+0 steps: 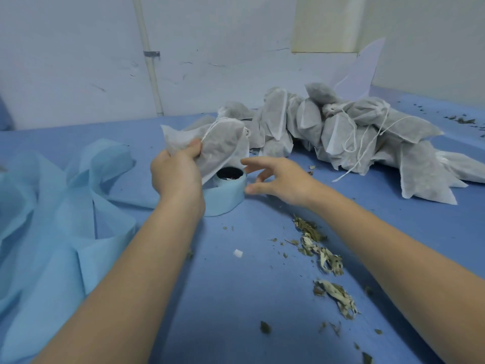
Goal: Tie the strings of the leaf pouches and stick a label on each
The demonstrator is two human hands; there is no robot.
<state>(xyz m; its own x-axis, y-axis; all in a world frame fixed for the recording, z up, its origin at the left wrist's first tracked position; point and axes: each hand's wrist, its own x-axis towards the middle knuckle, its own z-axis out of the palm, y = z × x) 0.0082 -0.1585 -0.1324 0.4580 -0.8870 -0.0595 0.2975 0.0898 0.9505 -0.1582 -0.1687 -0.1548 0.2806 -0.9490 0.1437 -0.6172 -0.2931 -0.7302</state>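
Left side of the tabletop (236, 298): one crumpled heap of light blue cloth (52, 219), bunched up toward the left edge, with one band of it running right and wrapping a single roll (229, 179) with a dark core, near the middle of the tabletop.

My left hand (175, 174) grips one leaf pouch (217, 145), thumb on top and fingers curled under its open, flattened neck. The pouch is lifted clear of the tabletop, just above the roll. Its long axis runs roughly left to right, tilted, with the empty neck pointing left and up and the filled end to the right. One white string (210, 131) trails across its top; I can't tell if it's tied.

My right hand (278, 179) holds nothing, fingers spread and loosely bent, fingertips just beside the roll's right side; whether they touch it I cannot tell.

Right of centre: loose dried leaf bits (325, 261) in two main clumps plus scattered crumbs toward the near edge, and one small white scrap (238, 253).

Far right: one pile of filled pouches (341, 132), roughly a dozen, exact count unclear as they overlap. They lie at mixed angles, several with drawstrings dangling. One white sheet (359, 74) stands behind the pile against the wall.
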